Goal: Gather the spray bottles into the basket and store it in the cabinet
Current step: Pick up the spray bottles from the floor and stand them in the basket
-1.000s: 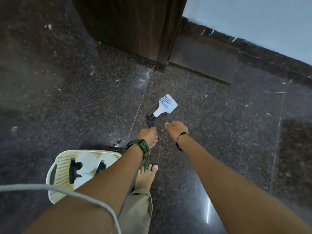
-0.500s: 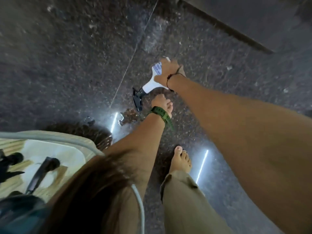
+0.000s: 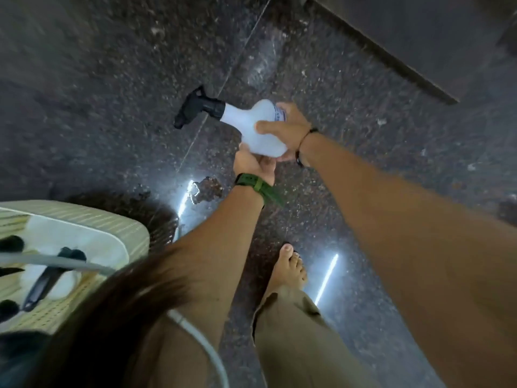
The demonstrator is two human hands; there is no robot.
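**Last loose bottle is off the floor, heading for the basket**

The spray bottle [image 3: 253, 127] is now coming up off the dark stone floor [image 3: 112, 79]; a second ago it was lying flat there with both hands only reaching for it. The right hand [image 3: 288, 130] is wrapping the white body, thumb across the near face, fingers round the far side over the label. The left hand [image 3: 253, 165] is curling under the bottle's base, gripping it from below. The black trigger head is pointing left and away, clear of both hands.

The basket [image 3: 131, 233] is sitting on the floor at the person's left, well apart from the bottle. At least two black trigger heads are showing inside it, so earlier bottles look already stowed. My read: pickup is done, the carry across to the basket is next, then the cabinet step.

Hard to make out:
- The basket is running off the left edge, with hair and a pale cable crossing it, so I cannot count the bottles inside.
- The bottle label is too blurred to read.
- The cabinet is only a dark slab at the top right corner; whether its door is open, I cannot tell.
- Whether more bottles are lying outside the view is unknown.
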